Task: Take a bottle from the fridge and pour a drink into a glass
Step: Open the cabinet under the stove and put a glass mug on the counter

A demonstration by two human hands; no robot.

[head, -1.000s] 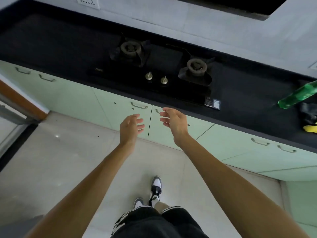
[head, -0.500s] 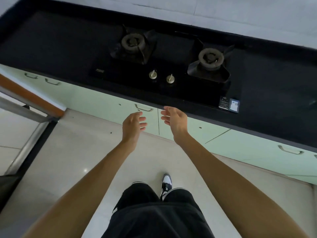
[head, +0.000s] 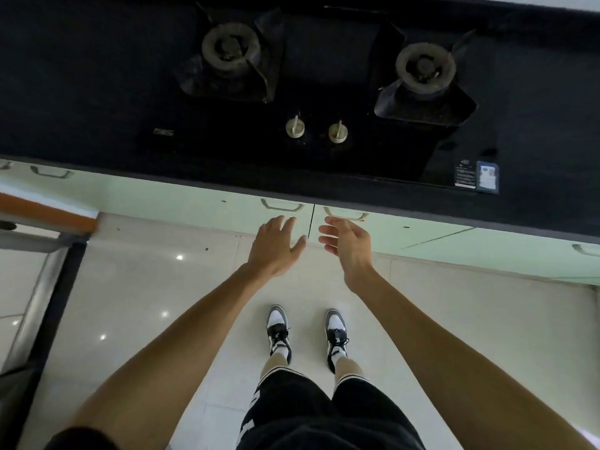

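Mount: one wide-angle camera on the person's head.
Facing: forward and steeply down, past the left hand (head: 274, 246) and right hand (head: 349, 246) to the shoes (head: 278, 329) and floor (head: 146, 303).
Nearness: close over the worktop (head: 65, 92) edge; the hob (head: 324, 66) fills the top.

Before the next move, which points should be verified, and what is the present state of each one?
1. Left hand free: ok, open, holding nothing.
2. Right hand free: ok, open, holding nothing.
3. Fridge in view: not ok; only the gas hob and green cabinets show.
4. Bottle in view: not ok.
5. Glass in view: not ok.
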